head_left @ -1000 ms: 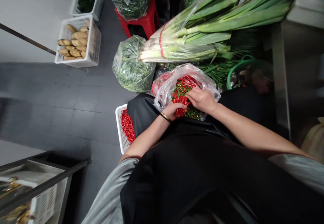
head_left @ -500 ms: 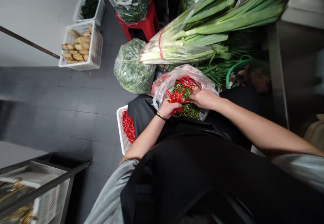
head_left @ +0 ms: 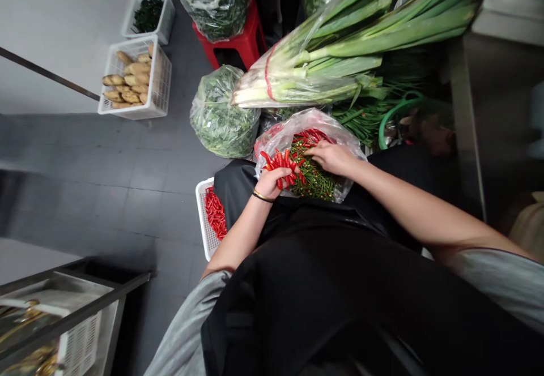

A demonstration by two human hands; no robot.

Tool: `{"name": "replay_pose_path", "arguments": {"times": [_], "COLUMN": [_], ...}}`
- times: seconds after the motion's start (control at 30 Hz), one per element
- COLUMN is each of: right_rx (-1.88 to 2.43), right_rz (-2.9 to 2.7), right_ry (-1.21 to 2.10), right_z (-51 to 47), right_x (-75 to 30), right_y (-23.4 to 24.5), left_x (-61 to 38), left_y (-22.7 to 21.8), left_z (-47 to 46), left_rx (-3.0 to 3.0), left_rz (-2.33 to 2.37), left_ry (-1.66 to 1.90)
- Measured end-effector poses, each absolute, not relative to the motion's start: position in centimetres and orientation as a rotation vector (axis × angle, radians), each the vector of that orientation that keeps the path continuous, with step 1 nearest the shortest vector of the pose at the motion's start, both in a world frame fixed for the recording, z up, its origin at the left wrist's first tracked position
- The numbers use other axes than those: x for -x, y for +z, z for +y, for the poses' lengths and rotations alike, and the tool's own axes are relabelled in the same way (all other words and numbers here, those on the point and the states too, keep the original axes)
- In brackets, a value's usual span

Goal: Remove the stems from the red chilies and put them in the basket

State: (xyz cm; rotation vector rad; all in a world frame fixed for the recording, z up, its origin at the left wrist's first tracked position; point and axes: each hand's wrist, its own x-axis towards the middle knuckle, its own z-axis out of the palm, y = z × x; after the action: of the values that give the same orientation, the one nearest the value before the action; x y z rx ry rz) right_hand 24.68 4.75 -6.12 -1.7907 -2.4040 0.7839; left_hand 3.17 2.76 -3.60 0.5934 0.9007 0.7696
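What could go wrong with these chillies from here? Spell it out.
The red chillies bunched in the left hand could slip back among the green chillies in the plastic bag. The white basket sits low, partly under the black apron, so chillies might miss it and reach the floor. Chilli juice could also sting the bare right hand.

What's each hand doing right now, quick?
Left hand: closed, holding a bunch of red chilies.
Right hand: open, resting on green chilies.
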Motion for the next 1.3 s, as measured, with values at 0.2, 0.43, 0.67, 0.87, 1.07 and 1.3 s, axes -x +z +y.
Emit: {"name": "replay_pose_path", "arguments": {"times": [0.2, 0.43, 0.67, 0.87, 1.07, 1.3], "right_rx": [1.744, 1.774, 1.701, 1.511, 1.335, 1.170], "right_rz": [-2.903, -2.762, -2.929, -2.910, -2.401, -1.664], "right_ry": [0.575, 0.562, 0.585, 0.474, 0.973, 1.413], "right_z": [6.7, 6.0, 6.8, 4.7, 3.1, 2.4], "right_x": [-22.6, -24.9, -23.1, -24.0, -22.8, -23.6], "right_y": [-6.0, -4.6, -5.6, -0.5, 1.6, 0.4], "left_x": [-3.6, -4.0, -4.0, -4.8, -4.9, -2.7], "left_y": [-3.8, -3.9, -4.1, -4.1, -3.1, 0.5], "left_z": [2.7, 3.0, 2.9, 3.5, 3.1, 1.8], "left_rx": [-0.583, -0.582, -0.573, -0.560, -0.654, -0.728], "left_rz": [1.020, 1.023, 1.074, 1.003, 0.950, 0.851], "left_ry": [0.774, 0.814, 0.834, 0.868, 0.761, 0.727]}}
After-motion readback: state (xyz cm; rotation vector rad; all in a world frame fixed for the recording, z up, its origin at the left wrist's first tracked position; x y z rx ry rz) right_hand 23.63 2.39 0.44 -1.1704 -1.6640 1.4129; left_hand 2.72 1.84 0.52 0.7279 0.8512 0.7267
